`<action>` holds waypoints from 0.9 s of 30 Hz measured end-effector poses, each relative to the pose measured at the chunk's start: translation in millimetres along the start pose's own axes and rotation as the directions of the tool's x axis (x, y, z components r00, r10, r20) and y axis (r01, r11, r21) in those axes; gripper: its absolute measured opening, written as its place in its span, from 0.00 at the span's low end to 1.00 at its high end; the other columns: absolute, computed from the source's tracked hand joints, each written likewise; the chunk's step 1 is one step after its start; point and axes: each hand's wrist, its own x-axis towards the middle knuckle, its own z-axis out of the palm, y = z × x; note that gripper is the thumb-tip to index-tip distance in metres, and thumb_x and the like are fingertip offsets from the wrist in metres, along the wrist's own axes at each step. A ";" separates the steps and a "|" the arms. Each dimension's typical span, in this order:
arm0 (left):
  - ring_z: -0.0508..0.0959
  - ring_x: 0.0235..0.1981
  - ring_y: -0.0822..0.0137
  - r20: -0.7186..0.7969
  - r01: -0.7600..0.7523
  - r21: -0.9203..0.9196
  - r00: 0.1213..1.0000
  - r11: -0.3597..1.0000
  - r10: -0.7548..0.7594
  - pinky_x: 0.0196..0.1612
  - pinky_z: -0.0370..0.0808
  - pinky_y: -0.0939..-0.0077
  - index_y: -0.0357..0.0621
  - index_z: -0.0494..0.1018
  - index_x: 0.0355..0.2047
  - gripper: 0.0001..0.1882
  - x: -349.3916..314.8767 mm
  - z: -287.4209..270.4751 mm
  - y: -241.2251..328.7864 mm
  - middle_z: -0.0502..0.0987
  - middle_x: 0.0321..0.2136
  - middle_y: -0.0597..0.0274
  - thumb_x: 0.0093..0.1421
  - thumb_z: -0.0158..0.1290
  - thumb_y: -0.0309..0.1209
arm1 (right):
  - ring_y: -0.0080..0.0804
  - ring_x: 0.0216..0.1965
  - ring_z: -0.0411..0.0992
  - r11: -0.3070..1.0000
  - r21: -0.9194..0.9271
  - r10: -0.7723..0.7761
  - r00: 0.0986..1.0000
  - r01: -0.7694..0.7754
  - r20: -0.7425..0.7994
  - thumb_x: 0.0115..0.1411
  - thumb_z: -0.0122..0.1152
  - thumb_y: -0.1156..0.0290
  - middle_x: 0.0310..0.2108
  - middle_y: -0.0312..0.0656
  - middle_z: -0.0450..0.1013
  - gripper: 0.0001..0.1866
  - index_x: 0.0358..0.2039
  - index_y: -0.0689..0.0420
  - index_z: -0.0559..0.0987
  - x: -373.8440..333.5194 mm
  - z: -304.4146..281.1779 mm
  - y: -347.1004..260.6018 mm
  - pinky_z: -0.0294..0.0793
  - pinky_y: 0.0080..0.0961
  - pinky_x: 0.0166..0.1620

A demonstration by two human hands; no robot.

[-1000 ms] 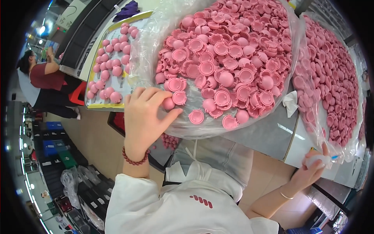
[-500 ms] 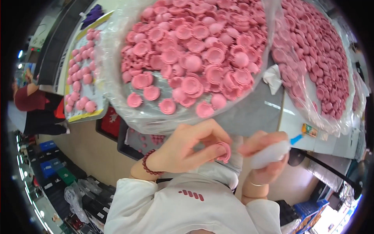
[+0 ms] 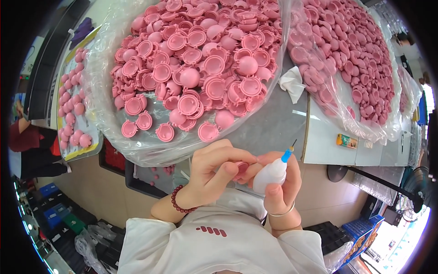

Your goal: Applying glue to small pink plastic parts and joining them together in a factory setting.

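In front of my chest, my left hand point(image 3: 211, 172) is closed on a small pink half-shell point(image 3: 240, 169), pinched between thumb and fingers. My right hand point(image 3: 292, 185) grips a white squeeze bottle point(image 3: 270, 177) with a blue cap and thin needle tip, which points up and away from me. The fingertips of both hands meet beside the half-shell; whether the right ones touch it I cannot tell. Just beyond the hands, a clear plastic bag point(image 3: 150, 155) lies spread open under a large heap of pink half-shells point(image 3: 189, 77).
A second bag of pink pieces point(image 3: 360, 68) lies at the right. Between the bags are a crumpled white tissue point(image 3: 292, 85) and, farther right, a small green-orange package point(image 3: 346, 141). A yellow-edged tray point(image 3: 82, 153) of pink balls stands left. Dark bins point(image 3: 132, 180) sit below the table edge.
My right hand has come left to my left hand, and the bottle has swung from pointing right to pointing upward. The half-shell stays in my left hand. The whole view has shifted slightly.
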 end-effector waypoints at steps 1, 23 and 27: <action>0.67 0.19 0.76 0.020 0.052 -0.008 0.998 0.999 -0.052 0.23 0.63 0.84 0.33 0.69 0.35 0.26 -1.0 0.4 1.9 0.69 0.20 0.62 0.58 0.40 0.48 | 0.28 0.20 0.69 1.000 0.010 0.015 1.000 -0.015 0.004 0.55 0.47 0.62 0.19 0.43 0.69 0.19 0.38 0.66 0.63 -0.7 -0.7 -0.3 0.69 0.21 0.25; 0.73 0.37 0.65 0.075 0.174 -0.748 0.981 0.640 -0.179 0.36 0.74 0.73 0.36 0.62 0.44 0.24 -9.7 17.9 5.2 0.65 0.45 0.42 0.47 0.57 0.29 | 0.24 0.17 0.52 0.880 -0.222 -0.469 0.845 0.421 -0.256 0.50 0.54 0.52 0.18 0.35 0.57 0.26 0.36 0.66 0.68 10.3 -22.3 -11.6 0.48 0.19 0.19; 0.73 0.39 0.63 0.048 0.231 -0.691 0.960 0.685 -0.275 0.38 0.73 0.71 0.37 0.60 0.45 0.23 -8.8 19.0 7.2 0.66 0.44 0.41 0.48 0.54 0.24 | 0.23 0.15 0.55 0.709 -0.468 -0.594 0.805 0.528 0.008 0.51 0.43 0.40 0.16 0.36 0.59 0.35 0.31 0.68 0.71 9.4 -24.4 -20.4 0.48 0.18 0.17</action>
